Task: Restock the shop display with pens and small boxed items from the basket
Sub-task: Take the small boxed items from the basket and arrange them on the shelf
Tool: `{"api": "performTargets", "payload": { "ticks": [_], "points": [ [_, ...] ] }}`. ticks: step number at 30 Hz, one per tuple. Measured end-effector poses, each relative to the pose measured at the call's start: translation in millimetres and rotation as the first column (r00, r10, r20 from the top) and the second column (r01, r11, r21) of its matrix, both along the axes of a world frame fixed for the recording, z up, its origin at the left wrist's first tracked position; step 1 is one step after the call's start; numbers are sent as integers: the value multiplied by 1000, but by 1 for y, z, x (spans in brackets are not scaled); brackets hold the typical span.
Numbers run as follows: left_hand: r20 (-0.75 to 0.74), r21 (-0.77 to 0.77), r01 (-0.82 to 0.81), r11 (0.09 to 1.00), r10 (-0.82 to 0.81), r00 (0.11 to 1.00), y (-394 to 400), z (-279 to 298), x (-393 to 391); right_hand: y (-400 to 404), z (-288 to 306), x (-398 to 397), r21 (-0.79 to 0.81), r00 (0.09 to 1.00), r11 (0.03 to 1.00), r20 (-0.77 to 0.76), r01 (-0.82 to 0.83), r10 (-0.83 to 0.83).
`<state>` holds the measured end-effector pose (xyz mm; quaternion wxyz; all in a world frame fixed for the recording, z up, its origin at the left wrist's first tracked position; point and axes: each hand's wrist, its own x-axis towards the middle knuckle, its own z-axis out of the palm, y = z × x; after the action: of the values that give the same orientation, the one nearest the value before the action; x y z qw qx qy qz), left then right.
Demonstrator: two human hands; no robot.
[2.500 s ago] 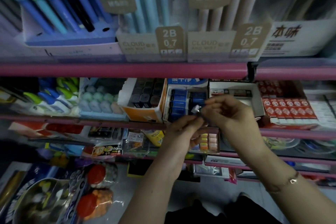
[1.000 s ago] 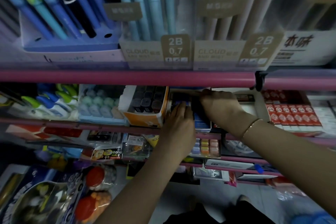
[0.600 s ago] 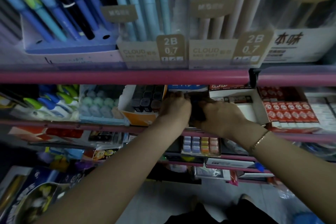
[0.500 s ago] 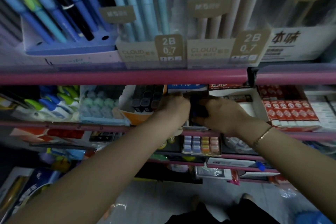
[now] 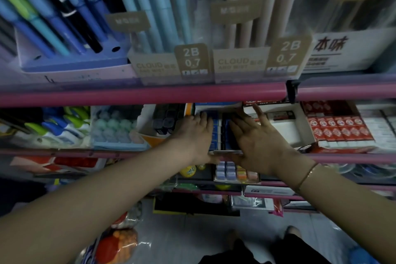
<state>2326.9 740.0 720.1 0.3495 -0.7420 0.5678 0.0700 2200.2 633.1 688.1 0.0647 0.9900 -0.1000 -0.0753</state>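
- The left hand [image 5: 196, 133] is lying with its fingers straight and loosely spread on the left side of a tray of small blue boxes [image 5: 216, 133]; it is gripping nothing.
- The right hand [image 5: 255, 137] is lying flat on the right side of the same tray, fingers extended and spread, and is holding nothing either; a thin bracelet [image 5: 305, 178] is sitting on its wrist.
- The small blue boxes are showing in the gap between the two hands, standing in rows in their tray on the middle shelf, under the pink shelf rail [image 5: 150, 94].
- Whether the palms are pressing on the boxes or only touching them, I cannot tell.
- Just left of the left hand an orange-fronted carton of dark boxed items [image 5: 165, 120] is sitting, and beyond it a tray of pale round-topped items [image 5: 113, 128].
- Just right of the right hand a white open carton [image 5: 285, 128] is standing, with rows of red-and-white boxes [image 5: 340, 128] further out.
- Above both hands, on the upper shelf, blue pens [image 5: 64, 13], light blue pencils [image 5: 154, 10] and beige pencils [image 5: 250, 2] are standing behind labels marked 2B 0.7.
- Below the hands a small tray of pastel blocks [image 5: 235, 172] is lying on the next shelf down.
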Motion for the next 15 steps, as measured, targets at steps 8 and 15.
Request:
{"api": "performTargets", "payload": {
  "ticks": [8, 15],
  "points": [
    [31, -16, 4, 1000, -3, 1000, 4, 1, -11, 0, 2, 1, 11, 999, 999, 23, -41, 41],
    [61, -34, 13, 999, -10, 998, 6, -5, -18, 6, -5, -9, -83, 986, 995, 153, -47, 60]
  ]
}}
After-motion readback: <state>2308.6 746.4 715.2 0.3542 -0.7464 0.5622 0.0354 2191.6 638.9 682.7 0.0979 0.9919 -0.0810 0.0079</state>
